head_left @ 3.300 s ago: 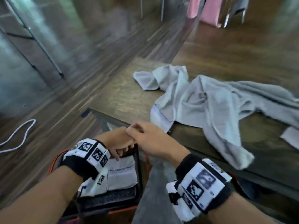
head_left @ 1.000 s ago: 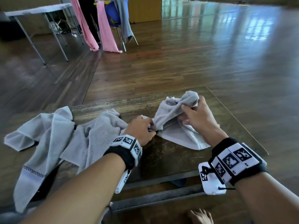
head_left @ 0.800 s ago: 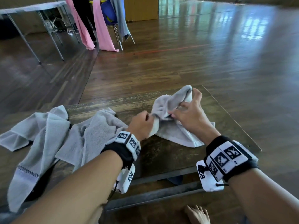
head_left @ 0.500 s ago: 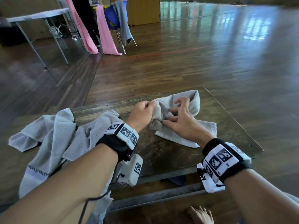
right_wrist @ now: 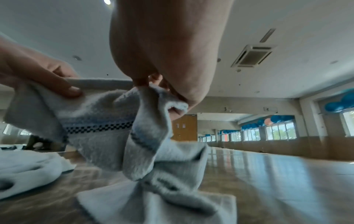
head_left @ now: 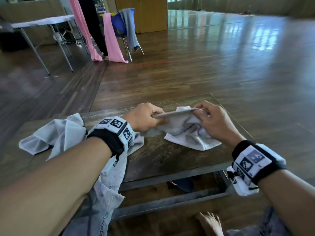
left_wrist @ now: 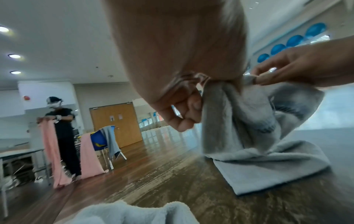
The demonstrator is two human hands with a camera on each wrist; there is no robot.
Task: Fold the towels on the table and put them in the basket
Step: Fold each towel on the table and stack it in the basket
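A small grey towel [head_left: 185, 132] with a dark checked stripe [right_wrist: 99, 128] lies half lifted at the right end of the dark wooden table [head_left: 163, 159]. My left hand [head_left: 144, 119] pinches its top edge on the left, and my right hand [head_left: 211, 121] pinches the same edge on the right, so the hem stretches taut between them. The towel's lower part [left_wrist: 268, 166] still rests crumpled on the tabletop. More grey towels [head_left: 58, 135] lie heaped at the left, one hanging over the near edge [head_left: 110, 181]. The basket is out of view.
The table's far edge and right corner are close behind the towel. Wooden floor surrounds it. A person [left_wrist: 63, 136] holding a pink cloth stands far left beside a blue chair [head_left: 119, 26] draped with pink and grey cloths and a white folding table [head_left: 42, 23]. A bare foot [head_left: 209, 223] shows below.
Both hands turned from the basket to the small towel on the right, worked through its bunched folds, and now hold its top edge stretched between them, lifted off the table.
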